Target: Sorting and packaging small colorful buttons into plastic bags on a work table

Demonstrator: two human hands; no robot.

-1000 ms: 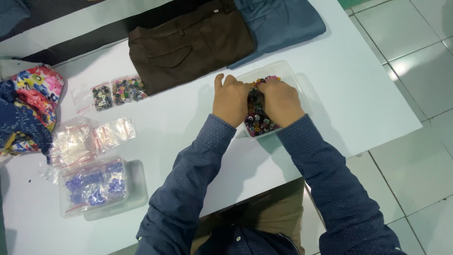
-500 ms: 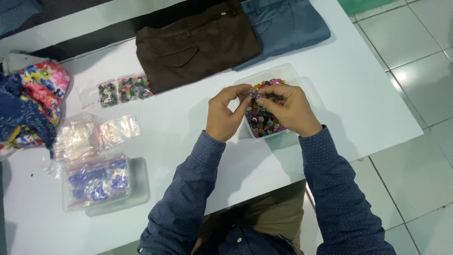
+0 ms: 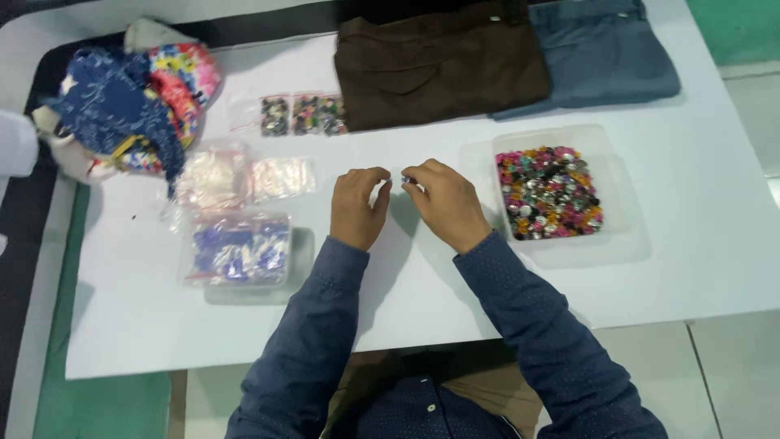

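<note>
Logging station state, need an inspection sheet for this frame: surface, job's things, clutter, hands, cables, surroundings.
Surface: white table.
Job's things: clear tray of mixed buttons; tiny item pinched between both hands.
Clutter: small button bags, clear bag pile, blue-filled bags in tray, patterned fabric heap, brown trousers, blue trousers.
Hands: left hand and right hand over mid-table, fingertips meeting.
Cables: nothing seen.
Surroundings: tiled floor.
</note>
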